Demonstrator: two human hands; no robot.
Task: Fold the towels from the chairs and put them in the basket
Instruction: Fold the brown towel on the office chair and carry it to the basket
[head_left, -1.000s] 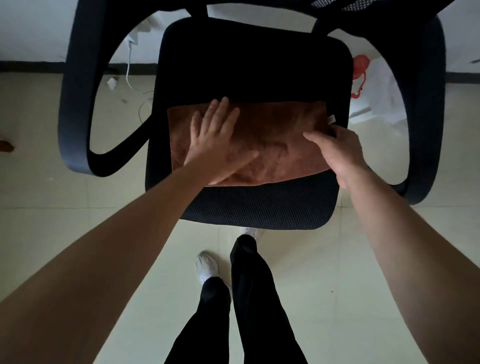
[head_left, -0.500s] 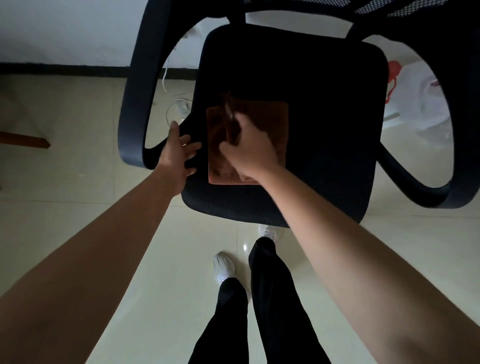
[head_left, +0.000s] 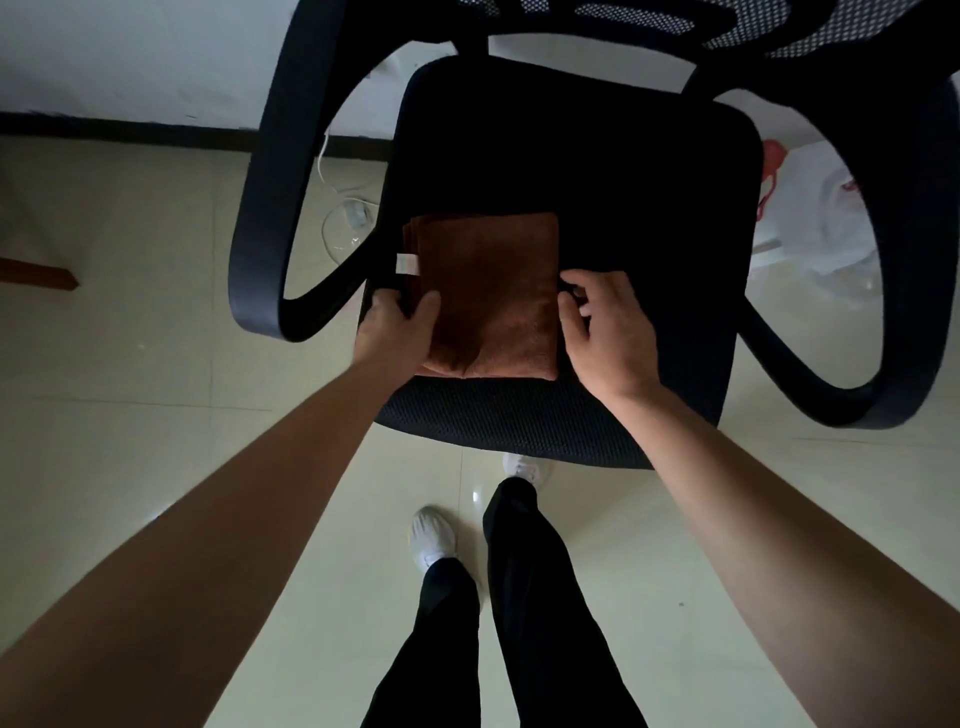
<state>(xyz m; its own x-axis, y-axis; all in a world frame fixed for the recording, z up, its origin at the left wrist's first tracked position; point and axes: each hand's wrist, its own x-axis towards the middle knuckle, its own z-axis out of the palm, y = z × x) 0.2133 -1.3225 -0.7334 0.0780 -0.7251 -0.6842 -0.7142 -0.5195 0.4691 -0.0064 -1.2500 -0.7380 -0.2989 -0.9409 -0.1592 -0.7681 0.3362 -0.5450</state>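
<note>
No text, brand or number can be read. A small white tag (head_left: 407, 264) sticks out at 9 o'clock from the folded brown towel (head_left: 488, 291) on the chair seat (head_left: 623, 182); its face is too small and pale to show any print. At about 3 o'clock from the towel, past the seat's edge, a white plastic bag (head_left: 821, 208) on the floor (head_left: 130, 364) bears red print (head_left: 771, 176). Its marks are blurred and partly hidden by the seat, so no letters can be made out.
</note>
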